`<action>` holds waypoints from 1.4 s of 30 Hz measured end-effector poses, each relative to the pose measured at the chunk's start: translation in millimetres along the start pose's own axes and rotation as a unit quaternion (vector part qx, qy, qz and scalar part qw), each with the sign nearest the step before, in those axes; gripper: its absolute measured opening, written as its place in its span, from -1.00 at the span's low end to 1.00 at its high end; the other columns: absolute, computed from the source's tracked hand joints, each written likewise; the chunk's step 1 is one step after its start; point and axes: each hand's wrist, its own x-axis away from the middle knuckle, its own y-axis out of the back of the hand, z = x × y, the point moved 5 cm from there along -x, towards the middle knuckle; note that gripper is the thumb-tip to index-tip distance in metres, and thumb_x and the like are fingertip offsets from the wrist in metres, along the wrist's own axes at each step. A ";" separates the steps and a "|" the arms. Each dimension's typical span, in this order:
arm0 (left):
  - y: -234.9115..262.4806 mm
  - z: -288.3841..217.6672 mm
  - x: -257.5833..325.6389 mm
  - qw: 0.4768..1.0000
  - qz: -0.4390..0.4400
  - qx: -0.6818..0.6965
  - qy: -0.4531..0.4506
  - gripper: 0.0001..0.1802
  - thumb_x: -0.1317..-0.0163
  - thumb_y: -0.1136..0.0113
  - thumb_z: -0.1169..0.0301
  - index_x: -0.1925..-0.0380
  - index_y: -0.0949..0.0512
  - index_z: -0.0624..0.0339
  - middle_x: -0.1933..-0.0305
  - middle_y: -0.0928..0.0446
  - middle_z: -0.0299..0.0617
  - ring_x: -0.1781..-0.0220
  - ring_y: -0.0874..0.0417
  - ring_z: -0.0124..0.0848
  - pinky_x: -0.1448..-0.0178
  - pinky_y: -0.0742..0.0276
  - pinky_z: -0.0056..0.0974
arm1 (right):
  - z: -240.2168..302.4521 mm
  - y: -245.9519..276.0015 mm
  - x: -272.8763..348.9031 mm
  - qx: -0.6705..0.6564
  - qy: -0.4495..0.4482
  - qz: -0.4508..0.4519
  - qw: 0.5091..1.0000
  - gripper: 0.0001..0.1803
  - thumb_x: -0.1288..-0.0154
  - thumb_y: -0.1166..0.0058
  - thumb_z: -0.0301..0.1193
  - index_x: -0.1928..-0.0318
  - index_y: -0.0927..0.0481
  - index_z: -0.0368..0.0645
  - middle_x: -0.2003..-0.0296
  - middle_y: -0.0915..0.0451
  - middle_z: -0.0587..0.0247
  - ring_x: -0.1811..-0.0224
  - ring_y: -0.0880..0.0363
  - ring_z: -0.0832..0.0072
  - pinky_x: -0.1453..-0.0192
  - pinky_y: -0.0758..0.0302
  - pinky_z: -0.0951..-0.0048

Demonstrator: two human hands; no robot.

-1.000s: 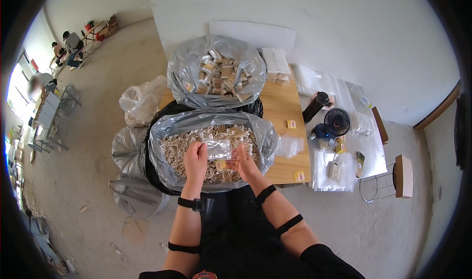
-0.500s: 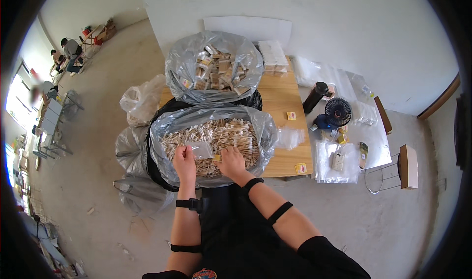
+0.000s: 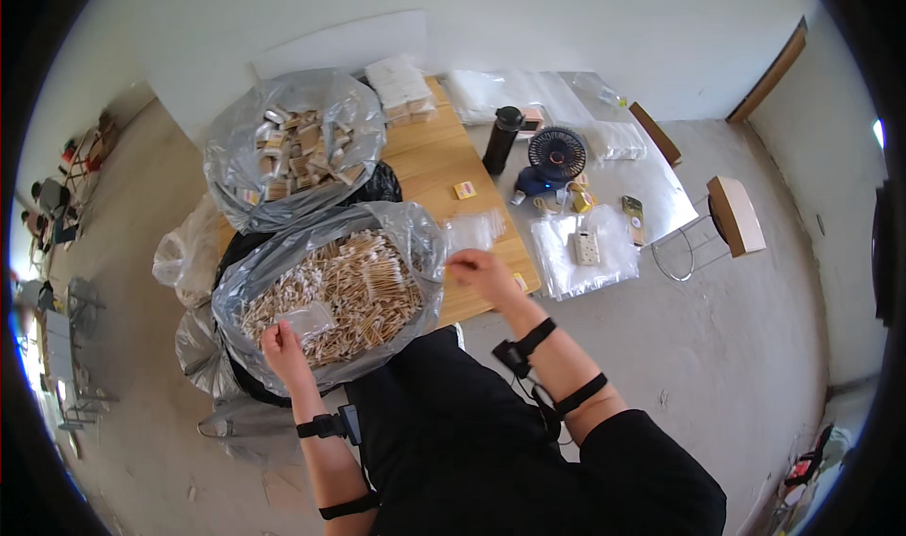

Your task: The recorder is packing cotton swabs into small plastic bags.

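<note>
My left hand (image 3: 284,352) pinches the edge of a small clear plastic bag (image 3: 310,320) above loose cotton swabs (image 3: 363,276). The swabs, wooden-stemmed with white tips, fill a large grey plastic sack (image 3: 247,291). My right hand (image 3: 483,274) is over the right side of that sack and the wooden table's front edge; its fingers are smeared by motion, and I cannot make out anything in them. Just beyond it lie small clear bags (image 3: 474,229). A yellow card (image 3: 520,282) is partly hidden by the right hand.
Another grey sack (image 3: 226,159) holds packed swab bundles. On the wooden table (image 3: 429,159) lies a yellow card (image 3: 465,190). A black bottle (image 3: 503,140), a fan (image 3: 557,156), a power strip (image 3: 587,248) and plastic sheets (image 3: 562,276) occupy the side table. A stool (image 3: 731,217) stands right.
My right hand has left the small bag and moved right, off the swabs toward the table edge. The left hand keeps the bag. The whole view has turned rightward.
</note>
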 end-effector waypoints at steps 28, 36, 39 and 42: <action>-153.1 -35.3 82.2 0.955 0.295 -0.003 0.035 -0.84 -0.33 -0.07 0.36 0.32 -0.48 0.24 0.56 -0.50 -0.31 0.57 -0.44 -0.62 0.45 -0.35 -0.51 | -48.3 63.0 -6.6 0.084 -0.023 -0.212 0.973 -0.58 -0.15 -0.08 -0.56 -0.03 -0.32 -0.22 0.54 -0.48 0.22 0.50 -0.54 0.36 0.40 -0.47 0.38; -109.8 -14.8 50.7 0.966 0.252 0.004 0.049 -0.82 -0.37 -0.02 0.35 0.29 -0.43 0.27 0.55 -0.45 -0.31 0.55 -0.38 -0.60 0.45 -0.31 -0.47 | -31.3 56.7 -53.1 0.449 0.014 -0.229 0.863 -0.49 -0.12 -0.14 -0.41 -0.11 -0.35 -0.14 0.02 -0.49 0.05 -0.08 -0.43 0.07 -0.10 -0.38 0.10; -98.3 -11.2 40.7 0.972 0.230 -0.006 0.056 -0.82 -0.35 -0.03 0.36 0.26 -0.42 0.27 0.55 -0.46 -0.30 0.56 -0.40 -0.61 0.47 -0.33 -0.48 | -30.2 23.0 -56.5 0.547 0.066 -0.218 0.806 -0.40 -0.15 -0.12 -0.28 -0.21 -0.32 -0.11 -0.25 -0.27 0.05 -0.36 -0.12 0.09 -0.35 -0.10 0.02; -92.2 -14.7 24.4 0.974 0.216 -0.035 0.064 -0.82 -0.34 -0.05 0.36 0.23 -0.42 0.27 0.54 -0.46 -0.28 0.56 -0.41 -0.61 0.48 -0.35 -0.49 | -43.1 -6.7 -57.0 0.537 0.087 -0.153 0.825 -0.35 -0.20 -0.02 -0.20 -0.29 -0.26 -0.08 -0.32 -0.19 0.07 -0.45 0.05 0.14 -0.45 0.16 -0.08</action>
